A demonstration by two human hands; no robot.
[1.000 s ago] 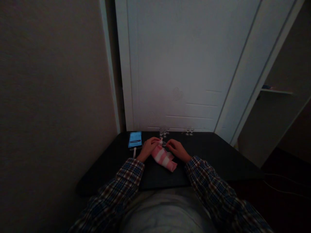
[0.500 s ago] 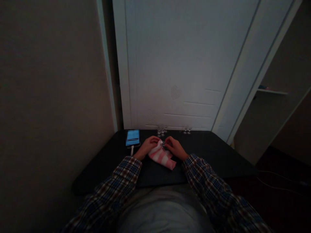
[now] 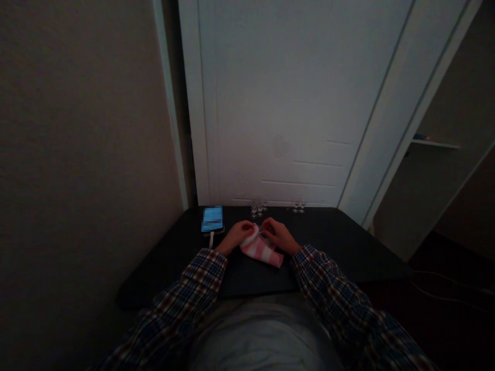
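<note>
A pink-and-white striped sock or sock-like cloth [image 3: 263,252] lies bunched over the dark table, one end pointing down and to the right. My left hand [image 3: 240,235] pinches its upper edge. Facing it, my right hand [image 3: 279,235] has its fingers closed at a small clear, shiny thing [image 3: 260,229] against the cloth, which looks like a small glass. The fingers and the dim light hide most of that piece.
Several small clear stemmed glasses [image 3: 258,208] stand at the table's back edge, with a few more glasses [image 3: 298,206] farther right. A lit phone [image 3: 212,219] with a white cable [image 3: 211,240] lies at the left. Behind the black table [image 3: 336,257] rises a white panel [image 3: 286,93].
The cloth's lower end has shifted slightly right and up, and its folds have changed. My hands have drawn a little closer together around the clear piece.
</note>
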